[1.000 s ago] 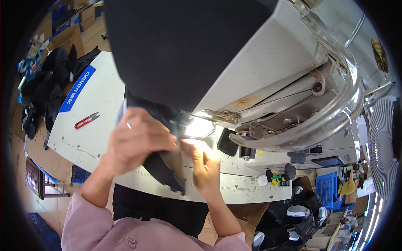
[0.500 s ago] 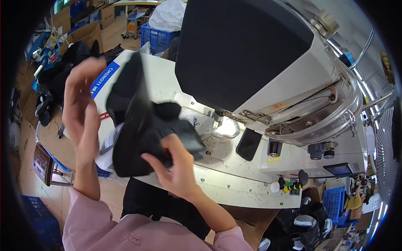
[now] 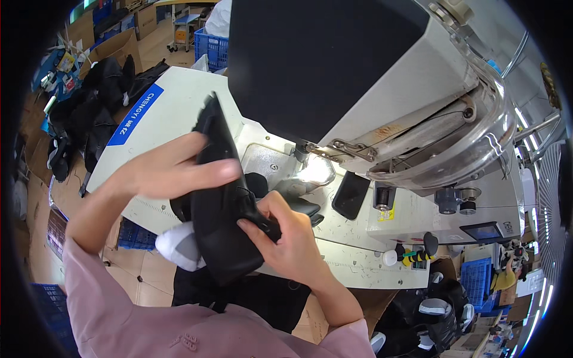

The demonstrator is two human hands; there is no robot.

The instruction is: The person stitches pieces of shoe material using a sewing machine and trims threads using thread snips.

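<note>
A black shoe upper with a white-and-grey part hanging at its left is held up over the front edge of the sewing machine's white table. My left hand grips its upper edge, thumb across the front and the fingertips partly hidden behind. Lower and to the right, my right hand pinches a fold of it between thumb and fingers. Just beyond, the lamp-lit needle area of the sewing machine is partly covered by the upper's far end.
The machine's large dark head overhangs the work. A black phone lies on the table, with small thread spools at its right front. Black pieces pile up on the left. A box of black-and-white uppers stands lower right.
My left hand, raised and apart from the upper before, has come down onto its upper edge. The upper has turned and shifted right and nearer; my right hand keeps hold of it.
</note>
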